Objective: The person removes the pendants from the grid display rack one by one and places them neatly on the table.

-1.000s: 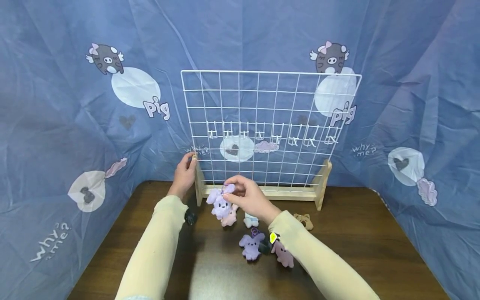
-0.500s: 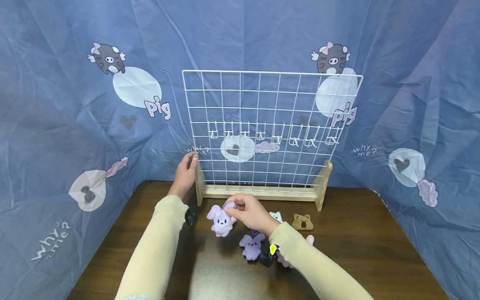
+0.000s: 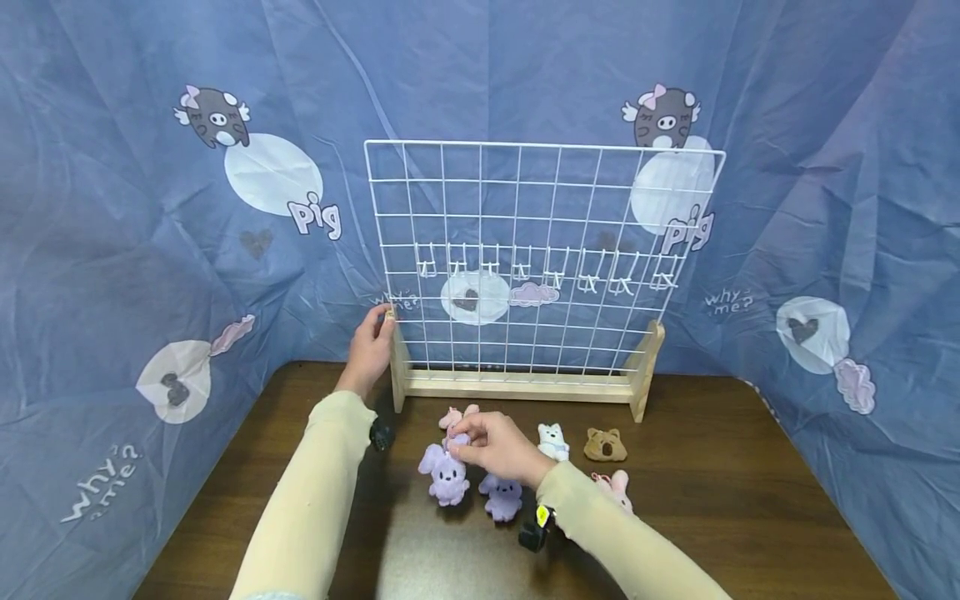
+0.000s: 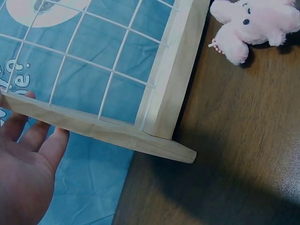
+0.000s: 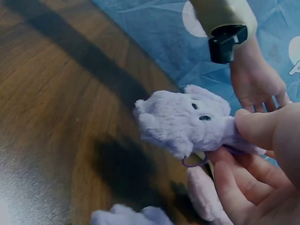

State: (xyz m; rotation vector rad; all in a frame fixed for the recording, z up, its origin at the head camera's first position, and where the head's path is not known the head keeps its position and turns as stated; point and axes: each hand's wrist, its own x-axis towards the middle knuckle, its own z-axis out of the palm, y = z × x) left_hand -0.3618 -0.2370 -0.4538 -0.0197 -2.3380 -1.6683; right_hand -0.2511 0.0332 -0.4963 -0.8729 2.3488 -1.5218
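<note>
My right hand (image 3: 501,450) pinches a lavender bunny plush keychain (image 3: 447,482) by its ear, thumb on one side and fingers on the other. In the right wrist view the plush (image 5: 171,117) hangs above the table, and a purple cord loop (image 5: 194,163) shows under it. My left hand (image 3: 369,350) grips the left wooden upright (image 3: 398,367) of a white wire grid rack. From the left wrist view, its fingers (image 4: 54,145) wrap round the wood. A row of white wire hooks (image 3: 553,279) spans the grid.
Another lavender bunny plush (image 3: 502,498) lies near my right hand. A pink plush (image 3: 452,418) is behind it. A white plush (image 3: 552,441) and a brown bear plush (image 3: 605,446) lie to the right. My sleeve partly covers another pink plush (image 3: 620,487). Blue cloth (image 3: 787,208) surrounds the table.
My right hand has brought the lavender bunny plush down and toward the front of the table, uncovering the pink and white plushes. The left hand has stayed on the upright.
</note>
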